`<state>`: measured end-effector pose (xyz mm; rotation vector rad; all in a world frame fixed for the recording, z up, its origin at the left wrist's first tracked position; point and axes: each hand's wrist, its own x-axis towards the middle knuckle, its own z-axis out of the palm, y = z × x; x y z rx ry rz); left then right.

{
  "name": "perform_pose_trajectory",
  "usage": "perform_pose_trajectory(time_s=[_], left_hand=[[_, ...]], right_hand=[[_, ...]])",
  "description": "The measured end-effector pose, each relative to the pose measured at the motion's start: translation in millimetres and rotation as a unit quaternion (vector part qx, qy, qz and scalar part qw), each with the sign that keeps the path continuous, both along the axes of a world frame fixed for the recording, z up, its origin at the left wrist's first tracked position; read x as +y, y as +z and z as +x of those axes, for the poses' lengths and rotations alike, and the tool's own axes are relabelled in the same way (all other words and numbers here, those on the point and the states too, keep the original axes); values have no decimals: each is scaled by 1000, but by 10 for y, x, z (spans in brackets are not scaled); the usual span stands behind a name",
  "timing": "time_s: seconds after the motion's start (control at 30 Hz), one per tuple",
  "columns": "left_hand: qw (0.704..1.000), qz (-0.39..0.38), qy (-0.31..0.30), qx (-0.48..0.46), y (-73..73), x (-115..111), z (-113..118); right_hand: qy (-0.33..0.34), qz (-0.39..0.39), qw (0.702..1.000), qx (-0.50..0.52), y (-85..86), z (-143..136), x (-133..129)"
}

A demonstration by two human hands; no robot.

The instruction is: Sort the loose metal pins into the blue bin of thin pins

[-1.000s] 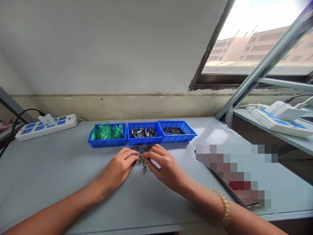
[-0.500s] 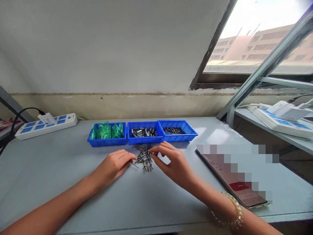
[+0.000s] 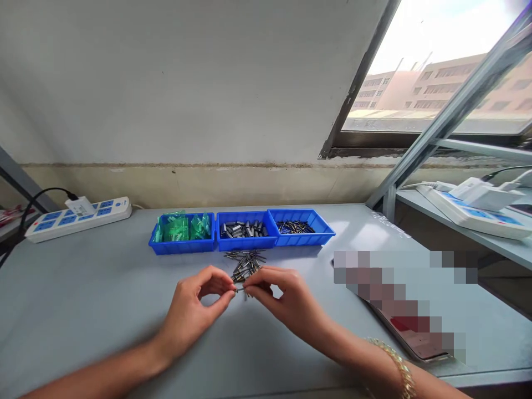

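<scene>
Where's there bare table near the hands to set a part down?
Left: tabletop bordered by power strip, left bin and left forearm. Right: between right bin, right hand and phone. Near side: between left forearm and right forearm. Crowded: loose metal pins between middle bin and hands.

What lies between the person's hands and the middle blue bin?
In the head view, a loose pile of slim metal parts lies there on the grey tabletop, in front of the bin.

Metal pin (image 3: pixel 240 290) in left grip (image 3: pixel 189 310) and right grip (image 3: pixel 293 296)
</scene>
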<state>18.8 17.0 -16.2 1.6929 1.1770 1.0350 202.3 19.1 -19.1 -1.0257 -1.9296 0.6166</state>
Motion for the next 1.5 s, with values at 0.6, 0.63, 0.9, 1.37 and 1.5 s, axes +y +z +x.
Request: perform_pose_trajectory(time_s=[0.6, 0.63, 0.9, 1.37, 1.5], left_hand=[[979, -137, -30, -147, 67, -57, 17], [984, -114, -25, -136, 81, -66, 8], [993, -39, -64, -89, 130, -106, -24], [998, -43, -24, -42, 46, -53, -75], [999, -43, -19, -26, 53, -66, -63]], right_hand=[[-6, 49, 997, 56, 29, 65, 47], [-11, 36, 998, 51, 21, 60, 47], [-29, 51, 997, 56, 63, 127, 151], [-151, 54, 964, -212, -93, 439, 480], [-148, 44, 961, -230, -246, 327, 497]])
